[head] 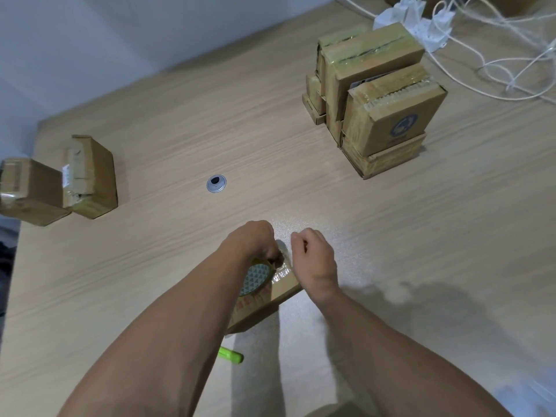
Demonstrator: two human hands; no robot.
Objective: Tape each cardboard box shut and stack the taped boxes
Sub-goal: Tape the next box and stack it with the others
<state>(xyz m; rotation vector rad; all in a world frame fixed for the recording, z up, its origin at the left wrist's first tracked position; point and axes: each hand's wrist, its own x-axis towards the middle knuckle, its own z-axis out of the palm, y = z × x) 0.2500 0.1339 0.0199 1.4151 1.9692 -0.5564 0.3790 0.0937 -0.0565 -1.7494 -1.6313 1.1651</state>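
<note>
Stack of taped boxes (376, 94) stands well beyond the right hand (314, 255). Two loose boxes (60, 182) far out past the left hand (251, 240), judged still to do. Current box (284, 288) on tabletop (391, 236) under both hands. Left hand grips tape roll (255, 278) against it. Right hand curled at the box's far edge; whether it pinches tape, cannot tell.

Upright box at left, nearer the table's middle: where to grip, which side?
Come from above; pinch the upright box across its narrow taped top, toward the far end. It stands tall, and the neighbouring box seems to crowd only its near left corner.
</note>
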